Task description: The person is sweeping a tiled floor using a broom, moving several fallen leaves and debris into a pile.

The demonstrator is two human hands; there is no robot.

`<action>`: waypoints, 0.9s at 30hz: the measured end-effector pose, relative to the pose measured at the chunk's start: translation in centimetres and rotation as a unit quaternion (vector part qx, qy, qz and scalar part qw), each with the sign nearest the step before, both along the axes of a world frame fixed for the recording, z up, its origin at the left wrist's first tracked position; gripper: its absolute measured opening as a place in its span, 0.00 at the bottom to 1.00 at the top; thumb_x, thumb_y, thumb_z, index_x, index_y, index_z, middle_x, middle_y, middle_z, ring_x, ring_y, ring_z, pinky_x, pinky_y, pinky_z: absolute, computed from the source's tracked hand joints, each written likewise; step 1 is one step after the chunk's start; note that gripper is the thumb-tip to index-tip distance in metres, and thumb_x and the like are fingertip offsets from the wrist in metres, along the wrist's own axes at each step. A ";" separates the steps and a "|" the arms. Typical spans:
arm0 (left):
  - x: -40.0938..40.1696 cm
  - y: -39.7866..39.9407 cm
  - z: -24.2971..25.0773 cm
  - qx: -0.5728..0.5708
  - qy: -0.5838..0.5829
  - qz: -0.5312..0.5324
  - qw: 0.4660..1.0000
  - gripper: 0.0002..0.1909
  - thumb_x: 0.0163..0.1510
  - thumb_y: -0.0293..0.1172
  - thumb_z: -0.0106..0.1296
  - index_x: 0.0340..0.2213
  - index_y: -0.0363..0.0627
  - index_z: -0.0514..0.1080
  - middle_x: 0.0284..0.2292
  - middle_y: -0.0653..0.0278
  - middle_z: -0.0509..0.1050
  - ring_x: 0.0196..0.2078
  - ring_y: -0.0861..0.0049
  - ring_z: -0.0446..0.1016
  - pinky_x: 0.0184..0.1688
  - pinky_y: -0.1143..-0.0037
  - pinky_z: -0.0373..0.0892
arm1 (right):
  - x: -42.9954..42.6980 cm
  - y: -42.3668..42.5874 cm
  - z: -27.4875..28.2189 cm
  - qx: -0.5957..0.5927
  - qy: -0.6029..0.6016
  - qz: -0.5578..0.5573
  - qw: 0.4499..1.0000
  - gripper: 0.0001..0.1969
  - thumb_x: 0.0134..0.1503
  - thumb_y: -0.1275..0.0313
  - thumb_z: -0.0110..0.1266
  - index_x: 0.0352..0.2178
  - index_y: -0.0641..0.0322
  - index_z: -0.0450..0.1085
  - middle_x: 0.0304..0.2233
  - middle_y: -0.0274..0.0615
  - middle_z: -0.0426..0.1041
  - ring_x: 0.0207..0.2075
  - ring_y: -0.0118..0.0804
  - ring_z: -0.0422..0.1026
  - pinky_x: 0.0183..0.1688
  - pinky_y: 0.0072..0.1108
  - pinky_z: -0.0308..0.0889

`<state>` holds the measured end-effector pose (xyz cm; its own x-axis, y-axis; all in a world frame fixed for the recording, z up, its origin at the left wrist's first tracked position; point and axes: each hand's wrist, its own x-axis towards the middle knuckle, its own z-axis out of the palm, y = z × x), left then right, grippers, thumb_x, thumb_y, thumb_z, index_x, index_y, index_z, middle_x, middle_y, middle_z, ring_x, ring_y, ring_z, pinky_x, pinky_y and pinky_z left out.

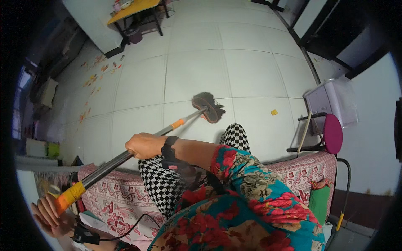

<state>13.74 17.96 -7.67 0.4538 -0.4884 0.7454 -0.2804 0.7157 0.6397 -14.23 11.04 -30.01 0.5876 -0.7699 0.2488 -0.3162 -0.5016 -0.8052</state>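
Note:
A mop with a telescopic metal pole slants across the view from lower left to the middle. Its dark, shaggy mop head rests on the white tiled floor ahead of my feet. My left hand is wrapped around the orange and yellow grip at the pole's end, by the lower left. Further along, my right hand grips the bare metal below the orange collar. Both wrists wear black bands, and a black cable runs from the left one.
A red-patterned cloth covers the seat behind my legs. Coloured scraps litter the floor at left, and a yellow scrap lies at right. A folding stool stands beside a lilac cabinet. A yellow-topped table stands at the back.

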 end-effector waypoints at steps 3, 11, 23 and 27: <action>-1.0 2.6 0.8 0.091 -0.046 -0.347 0.933 0.17 0.59 0.38 0.32 0.25 0.41 0.65 0.16 0.68 0.66 0.21 0.87 0.63 0.35 0.81 0.63 | 0.8 -1.3 -0.2 -0.026 0.035 -0.003 0.999 0.05 0.42 0.73 0.52 0.23 0.62 0.67 0.22 0.49 0.71 0.29 0.52 0.71 0.30 0.35 0.65; -9.9 1.0 -5.5 0.070 0.033 -0.509 0.857 0.17 0.60 0.37 0.32 0.17 0.54 0.54 0.07 0.77 0.56 0.11 0.89 0.53 0.22 0.83 0.56 | -7.8 -2.1 -3.9 -0.036 0.118 -0.076 0.989 0.05 0.44 0.72 0.51 0.26 0.59 0.68 0.26 0.45 0.73 0.32 0.48 0.72 0.34 0.34 0.67; -20.9 -3.6 -8.4 0.075 0.086 -0.666 0.737 0.18 0.59 0.36 0.33 0.16 0.53 0.54 0.07 0.75 0.55 0.11 0.85 0.55 0.27 0.80 0.59 | -23.5 4.8 -2.1 -0.005 0.194 -0.286 0.938 0.00 0.47 0.75 0.48 0.24 0.58 0.65 0.23 0.41 0.72 0.31 0.46 0.71 0.37 0.34 0.59; -24.9 -4.3 -10.3 0.104 0.117 -0.702 0.695 0.17 0.59 0.36 0.33 0.16 0.54 0.55 0.07 0.75 0.55 0.12 0.84 0.55 0.28 0.78 0.58 | -27.2 9.0 -3.0 -0.023 0.213 -0.388 0.896 0.02 0.44 0.77 0.49 0.23 0.61 0.64 0.22 0.44 0.71 0.30 0.49 0.70 0.35 0.36 0.60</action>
<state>-11.21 13.65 -17.99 -0.4820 -0.6573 0.5793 0.7299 0.0645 0.6805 -41.41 20.02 -33.01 -0.0714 -0.9826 0.1715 -0.8583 -0.0270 -0.5124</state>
